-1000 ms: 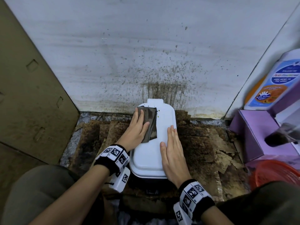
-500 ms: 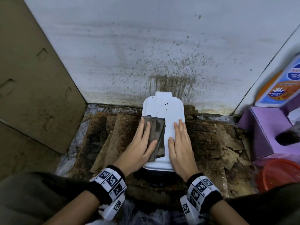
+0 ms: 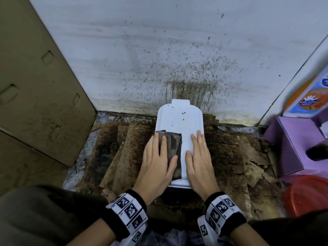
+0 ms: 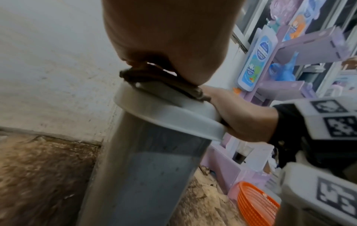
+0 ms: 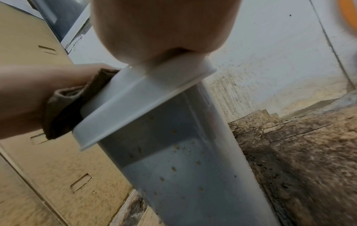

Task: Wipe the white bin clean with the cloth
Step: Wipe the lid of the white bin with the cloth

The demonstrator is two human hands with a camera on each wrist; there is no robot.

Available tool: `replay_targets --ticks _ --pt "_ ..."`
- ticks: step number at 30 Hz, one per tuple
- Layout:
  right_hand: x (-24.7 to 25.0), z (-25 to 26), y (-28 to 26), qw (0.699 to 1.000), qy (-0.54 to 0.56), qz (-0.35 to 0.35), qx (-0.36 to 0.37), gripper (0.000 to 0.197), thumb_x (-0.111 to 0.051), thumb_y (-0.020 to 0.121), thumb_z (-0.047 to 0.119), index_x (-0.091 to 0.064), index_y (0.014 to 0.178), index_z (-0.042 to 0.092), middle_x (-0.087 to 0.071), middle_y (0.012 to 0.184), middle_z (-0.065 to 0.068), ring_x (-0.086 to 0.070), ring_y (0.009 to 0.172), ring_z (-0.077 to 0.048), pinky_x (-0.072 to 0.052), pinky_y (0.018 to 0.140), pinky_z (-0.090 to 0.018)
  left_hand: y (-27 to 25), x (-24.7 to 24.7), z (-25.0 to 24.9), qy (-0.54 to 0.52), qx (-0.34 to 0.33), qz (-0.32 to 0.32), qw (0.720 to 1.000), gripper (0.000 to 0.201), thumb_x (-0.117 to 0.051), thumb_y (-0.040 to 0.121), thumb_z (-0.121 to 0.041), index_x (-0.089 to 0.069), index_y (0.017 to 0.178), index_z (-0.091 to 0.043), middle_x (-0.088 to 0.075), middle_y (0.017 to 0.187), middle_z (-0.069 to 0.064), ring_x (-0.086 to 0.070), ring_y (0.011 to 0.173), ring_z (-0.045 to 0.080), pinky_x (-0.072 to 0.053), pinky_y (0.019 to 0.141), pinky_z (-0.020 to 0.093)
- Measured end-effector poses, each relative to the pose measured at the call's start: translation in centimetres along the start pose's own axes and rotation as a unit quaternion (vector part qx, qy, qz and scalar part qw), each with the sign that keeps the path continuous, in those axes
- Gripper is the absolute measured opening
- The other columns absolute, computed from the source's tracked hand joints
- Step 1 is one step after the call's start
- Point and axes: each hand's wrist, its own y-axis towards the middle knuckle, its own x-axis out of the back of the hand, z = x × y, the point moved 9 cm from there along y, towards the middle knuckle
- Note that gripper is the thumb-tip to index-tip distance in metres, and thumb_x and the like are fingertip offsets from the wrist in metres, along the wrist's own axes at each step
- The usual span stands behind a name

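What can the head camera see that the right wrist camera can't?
Only the head view shows the dark specks on the far end of the white plastic bin lid, the purple cardboard box and the red mesh basket.

Only the right wrist view shows the bin's grey side wall, dotted with brownish spots.

Both show the left hand pressing the folded brown cloth on the lid, the right hand flat on the lid, and the stained white wall.
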Motion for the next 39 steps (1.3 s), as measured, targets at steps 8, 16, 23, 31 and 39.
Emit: replay_targets --ticks 8,16,23,31,39 --pt "0.0 0.0 0.1 1.000 0.016 -0.012 -0.005 0.058 -0.026 0.105 0.037 -0.018 0.160 0.020 -0.001 0.169 0.008 0.005 0.154 -0.001 -0.004 0.125 -0.025 3.1 -0.6 0.4 -0.077 0.007 0.065 0.995 0.074 -0.015 0.107 -0.050 0.015 0.158 -0.005 0.030 0.164 0.015 0.030 0.151 0.024 0.011 0.126 0.037" --pt "0.2 0.0 0.2 1.000 0.008 -0.012 -0.005 0.057 -0.025 0.106 0.037 -0.017 0.160 0.023 0.002 0.168 0.013 0.005 0.153 0.001 -0.001 0.123 -0.019 11.3 0.3 1.2 -0.102 0.016 0.133 0.986 0.074 -0.025 0.109 -0.045 0.017 0.158 -0.008 0.030 0.164 0.012 0.023 0.153 0.026 0.008 0.122 0.035" --pt "0.2 0.1 0.2 1.000 0.009 -0.008 -0.005 0.057 -0.024 0.106 0.039 -0.016 0.160 0.024 0.002 0.168 0.014 0.006 0.153 0.001 -0.002 0.124 -0.022 17.0 0.0 1.7 -0.035 -0.033 0.132 0.990 0.067 -0.019 0.110 -0.041 0.011 0.159 -0.007 0.021 0.167 0.016 0.021 0.154 0.031 0.001 0.126 0.052" --pt "0.4 0.3 -0.1 1.000 0.013 -0.017 -0.002 0.056 -0.025 0.106 0.038 -0.020 0.159 0.022 -0.001 0.168 0.012 0.005 0.153 0.001 -0.001 0.123 -0.020 15.2 1.2 0.5 0.017 -0.067 0.087 0.994 0.063 -0.024 0.111 -0.035 0.003 0.160 -0.006 0.013 0.168 0.008 0.019 0.155 0.027 0.011 0.125 0.041" --pt "0.1 0.1 -0.1 1.000 0.010 -0.026 0.005 0.058 -0.023 0.105 0.041 -0.021 0.159 0.020 -0.003 0.169 0.010 0.002 0.154 -0.001 -0.005 0.125 -0.025 8.2 0.3 -0.3 0.051 -0.088 0.100 0.990 0.072 -0.005 0.105 -0.053 0.007 0.159 -0.006 0.026 0.163 0.008 0.054 0.133 0.016 0.017 0.123 0.044"
